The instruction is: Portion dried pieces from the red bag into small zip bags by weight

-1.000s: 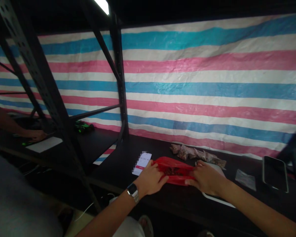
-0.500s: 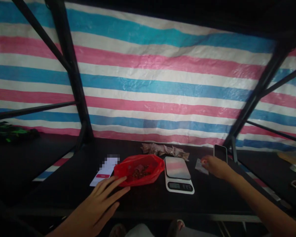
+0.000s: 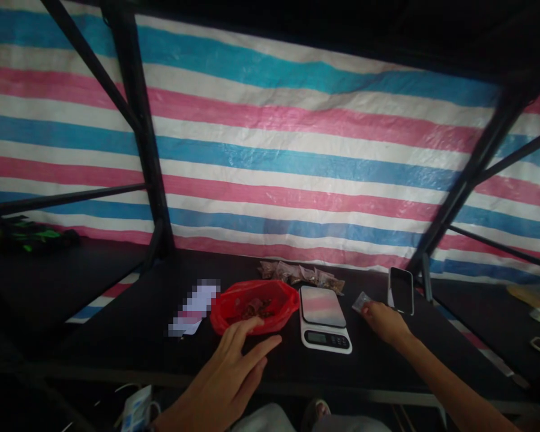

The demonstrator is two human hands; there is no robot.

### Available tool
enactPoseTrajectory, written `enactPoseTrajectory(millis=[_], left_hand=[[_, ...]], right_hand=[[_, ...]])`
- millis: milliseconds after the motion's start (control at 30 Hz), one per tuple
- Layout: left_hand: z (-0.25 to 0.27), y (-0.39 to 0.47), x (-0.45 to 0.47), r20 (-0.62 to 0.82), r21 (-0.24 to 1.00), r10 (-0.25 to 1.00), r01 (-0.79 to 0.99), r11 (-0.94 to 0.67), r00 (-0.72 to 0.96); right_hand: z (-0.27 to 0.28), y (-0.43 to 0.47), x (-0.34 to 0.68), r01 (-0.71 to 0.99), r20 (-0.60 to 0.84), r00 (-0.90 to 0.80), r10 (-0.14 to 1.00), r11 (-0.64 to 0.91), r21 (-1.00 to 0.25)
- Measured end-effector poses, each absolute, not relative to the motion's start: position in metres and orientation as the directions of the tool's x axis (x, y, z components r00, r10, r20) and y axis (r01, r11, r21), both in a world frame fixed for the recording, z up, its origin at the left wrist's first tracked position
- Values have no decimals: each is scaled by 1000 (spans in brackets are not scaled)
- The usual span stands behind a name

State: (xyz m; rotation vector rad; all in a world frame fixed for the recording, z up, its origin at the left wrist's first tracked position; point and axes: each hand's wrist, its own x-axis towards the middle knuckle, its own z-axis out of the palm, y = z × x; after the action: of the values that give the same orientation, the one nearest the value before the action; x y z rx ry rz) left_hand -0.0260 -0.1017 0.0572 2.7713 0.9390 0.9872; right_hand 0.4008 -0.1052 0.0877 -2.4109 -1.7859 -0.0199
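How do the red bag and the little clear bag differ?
The red bag is much larger than the clear bag. The red bag sits on the table, open, with brown bits inside; the clear bag is pinched in the right hand. Both look like thin plastic.

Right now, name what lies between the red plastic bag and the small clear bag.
The head view shows a white rectangular digital scale between them.

A red plastic bag sits on the desk, mouth spread wide, small brown pieces showing inside. Well to its right, a small clear bag looks crinkled, its near end hidden.
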Motion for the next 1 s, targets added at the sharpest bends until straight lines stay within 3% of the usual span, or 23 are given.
enactPoseTrajectory(millis=[133,167,200,267,333,400,567,667,767,900,1000], left_hand=[[53,-112,-3,561,380,629,508,-773,538],[51,-114,6,555,435,671,516,-738,492],[48,-115,17,557,476,693,508,-718,457],[45,-116,39,591,507,696,483,-714,408],[45,-115,54,648,490,668,471,-734,366],[48,-113,57,701,452,627,469,-758,338],[60,-113,18,765,276,490,475,-836,418],[64,-117,-7,749,259,471,448,-856,467],[59,-122,-22,725,347,524,420,-839,447],[48,-130,-32,652,581,658,309,-753,377],[46,-138,-36,558,756,760,174,-631,332]], right_hand=[[96,-118,369,920,230,378,897,-334,-206],[97,-125,351,888,392,442,807,-332,-319],[99,-132,330,880,516,446,731,-253,-402],[103,-147,282,896,598,256,759,45,-442],[107,-157,237,846,583,91,808,246,-473],[111,-160,206,776,529,12,848,326,-541],[114,-154,181,662,448,6,894,332,-672],[106,-150,175,604,405,18,914,313,-733],[96,-150,166,547,349,-5,937,294,-784],[91,-156,157,477,257,-75,964,261,-840],[95,-167,153,467,269,-138,953,302,-831]])
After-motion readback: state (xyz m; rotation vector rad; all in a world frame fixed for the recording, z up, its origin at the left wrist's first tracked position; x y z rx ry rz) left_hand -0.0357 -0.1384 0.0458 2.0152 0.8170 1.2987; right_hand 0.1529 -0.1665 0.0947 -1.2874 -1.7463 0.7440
